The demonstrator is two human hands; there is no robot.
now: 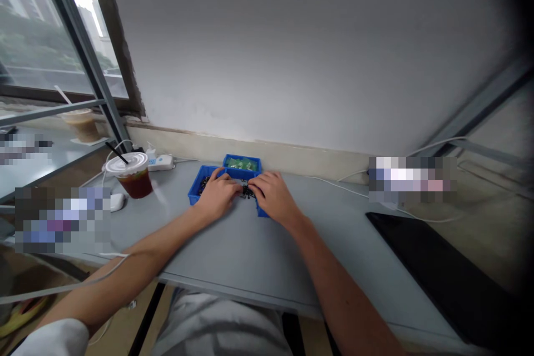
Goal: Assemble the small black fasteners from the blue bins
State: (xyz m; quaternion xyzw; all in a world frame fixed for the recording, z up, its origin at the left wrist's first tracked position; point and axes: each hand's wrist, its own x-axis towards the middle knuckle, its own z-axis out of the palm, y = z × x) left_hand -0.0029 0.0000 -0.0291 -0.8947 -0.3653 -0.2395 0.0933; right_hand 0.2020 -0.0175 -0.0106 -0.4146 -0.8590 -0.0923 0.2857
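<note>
Evidently close work: the left hand (219,193) and the right hand (273,193) curl in toward small dark parts (247,191) over the desk (233,250), between two blue bins (194,199). I can't tell whether either pinches one; a light touch, low down, should suit pieces so tiny.

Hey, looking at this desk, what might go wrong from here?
The small black parts between the left hand and the right hand could slip and scatter over the desk. The left hand overlaps the left blue bin, so a brush might jostle it. The iced drink stands near the white power strip; if knocked, it might spill onto it.
</note>
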